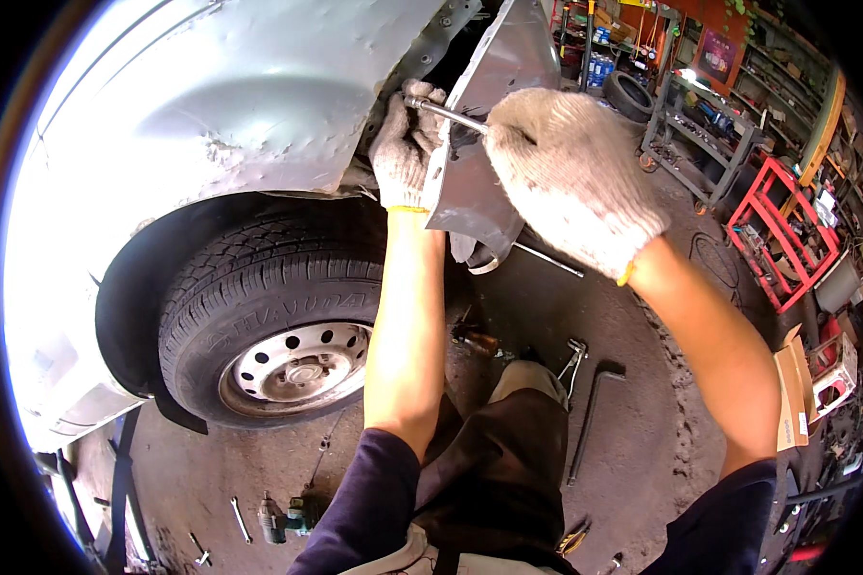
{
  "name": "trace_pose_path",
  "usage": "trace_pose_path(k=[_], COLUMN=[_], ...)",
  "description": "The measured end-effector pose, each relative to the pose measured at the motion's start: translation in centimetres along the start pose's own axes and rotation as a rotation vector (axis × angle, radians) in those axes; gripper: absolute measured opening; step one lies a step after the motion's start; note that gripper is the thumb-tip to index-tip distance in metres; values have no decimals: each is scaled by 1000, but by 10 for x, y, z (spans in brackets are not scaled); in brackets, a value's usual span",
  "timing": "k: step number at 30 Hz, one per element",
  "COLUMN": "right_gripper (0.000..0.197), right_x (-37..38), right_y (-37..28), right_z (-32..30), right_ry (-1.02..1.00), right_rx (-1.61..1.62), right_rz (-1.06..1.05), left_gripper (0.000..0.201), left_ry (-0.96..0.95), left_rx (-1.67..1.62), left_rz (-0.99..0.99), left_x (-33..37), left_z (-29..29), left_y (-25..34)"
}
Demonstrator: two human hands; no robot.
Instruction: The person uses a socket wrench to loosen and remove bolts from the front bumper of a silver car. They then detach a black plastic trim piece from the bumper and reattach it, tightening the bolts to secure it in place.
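Note:
My right hand (pixel 575 172), in a knitted white work glove, is closed round the handle of a ratchet wrench (pixel 455 117). The tool's head points left, into the gap between the dented silver fender (pixel 259 105) and the grey bumper end (pixel 494 105). My left hand (pixel 403 149), gloved the same way, is at that gap with its fingers curled at the ratchet's head; its palm side is partly hidden. Below the fender is a black tyre (pixel 268 287) on a pale steel wheel (pixel 302 369). What the ratchet's head sits on is hidden.
On the floor lie a bent bar (pixel 590 422), a chrome wrench (pixel 573 364), a combination spanner (pixel 241 519) and a green power driver (pixel 288 517). A long thin rod (pixel 551 261) shows under the bumper. Rightward stand a red rack (pixel 781 235), a grey cart (pixel 700 129) and a cardboard box (pixel 793 388).

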State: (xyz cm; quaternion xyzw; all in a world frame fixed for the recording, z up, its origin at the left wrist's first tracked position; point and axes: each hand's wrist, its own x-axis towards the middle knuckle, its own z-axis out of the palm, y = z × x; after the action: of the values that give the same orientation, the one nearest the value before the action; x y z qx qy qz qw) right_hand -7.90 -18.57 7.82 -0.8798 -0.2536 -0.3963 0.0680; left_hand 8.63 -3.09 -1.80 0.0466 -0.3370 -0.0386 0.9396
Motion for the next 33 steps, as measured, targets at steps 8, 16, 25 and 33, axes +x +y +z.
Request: trace_pose_path(k=[8,16,25,33], right_gripper=[20,29,30,27], right_x=[-101,-327,-533,-570], right_y=[-14,-11,-36,-59], right_z=[-7,100,148,152], right_ry=[298,130,-160,-301], right_rx=[504,405,155,85], right_rz=[340,1112,1592,1524], left_gripper=[28,33,22,23], left_ry=[87,195,315,-26], left_rx=[68,235,-52,-278], left_rz=[29,-72,1,-119], left_x=[0,-17,-17,-12], left_z=[-14,2,22,6], left_y=[1,-1,-7,-3])
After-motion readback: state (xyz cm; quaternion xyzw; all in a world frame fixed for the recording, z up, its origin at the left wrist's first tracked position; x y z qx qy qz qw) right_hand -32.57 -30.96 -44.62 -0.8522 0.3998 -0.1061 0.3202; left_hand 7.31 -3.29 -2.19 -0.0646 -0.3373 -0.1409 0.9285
